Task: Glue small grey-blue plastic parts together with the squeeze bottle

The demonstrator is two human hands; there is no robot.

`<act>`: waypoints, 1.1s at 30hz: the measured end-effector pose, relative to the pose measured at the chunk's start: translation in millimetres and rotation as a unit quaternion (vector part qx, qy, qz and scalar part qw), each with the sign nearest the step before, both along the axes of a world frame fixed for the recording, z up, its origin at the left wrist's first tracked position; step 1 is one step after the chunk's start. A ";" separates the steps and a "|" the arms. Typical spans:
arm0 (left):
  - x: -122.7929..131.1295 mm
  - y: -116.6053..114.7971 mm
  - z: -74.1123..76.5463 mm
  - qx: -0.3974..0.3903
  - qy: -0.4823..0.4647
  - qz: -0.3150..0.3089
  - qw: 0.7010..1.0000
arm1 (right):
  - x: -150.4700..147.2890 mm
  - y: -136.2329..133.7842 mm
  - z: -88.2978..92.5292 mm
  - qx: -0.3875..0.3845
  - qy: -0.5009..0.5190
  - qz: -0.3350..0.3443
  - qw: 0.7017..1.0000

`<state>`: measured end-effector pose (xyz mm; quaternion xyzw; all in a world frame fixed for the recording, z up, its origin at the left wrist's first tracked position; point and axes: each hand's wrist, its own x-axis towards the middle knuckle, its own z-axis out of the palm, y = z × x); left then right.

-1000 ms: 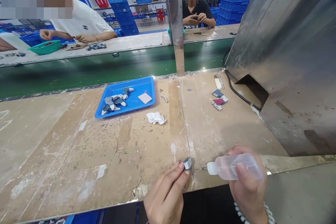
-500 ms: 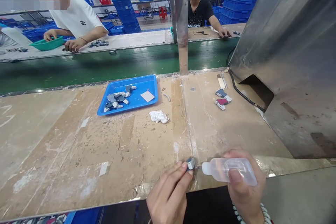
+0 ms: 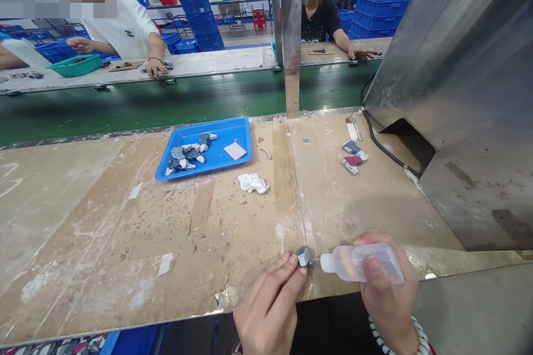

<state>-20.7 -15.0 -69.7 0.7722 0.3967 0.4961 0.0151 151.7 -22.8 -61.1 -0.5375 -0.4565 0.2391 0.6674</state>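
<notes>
On the head view, our left hand pinches a small grey part between thumb and forefinger, low at 6 o'clock by the bench's near edge. Our right hand is closed around a clear bottle, its tip at the part's 3 o'clock, apparently touching it. We judge that too hard a squeeze could flood the part, and a loose pinch could let it twist.

Worn wooden workbench — green conveyor, blue crates behind.

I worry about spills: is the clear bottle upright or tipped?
Tipped sideways: the bottle lies level in the right hand, nozzle toward the small grey part.
</notes>
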 end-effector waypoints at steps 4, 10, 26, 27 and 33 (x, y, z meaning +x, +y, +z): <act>-0.7 1.3 -0.9 0.007 -0.011 -0.002 1.000 | -1.0 0.0 -0.9 -0.005 0.004 -0.011 1.000; 0.6 -3.9 -8.9 0.007 -0.032 0.012 0.999 | -0.7 0.8 -1.4 0.011 0.152 -0.071 0.986; -10.8 4.4 39.2 -0.052 0.115 -0.060 0.990 | 0.2 4.4 -4.2 -0.026 0.282 -0.062 0.957; -10.6 6.9 42.4 -0.049 0.136 -0.065 0.987 | 0.1 4.3 -4.5 -0.027 0.283 -0.059 0.957; -10.4 9.0 50.9 -0.019 0.241 -0.067 0.968 | -0.2 5.9 1.1 -0.042 0.284 -0.053 0.956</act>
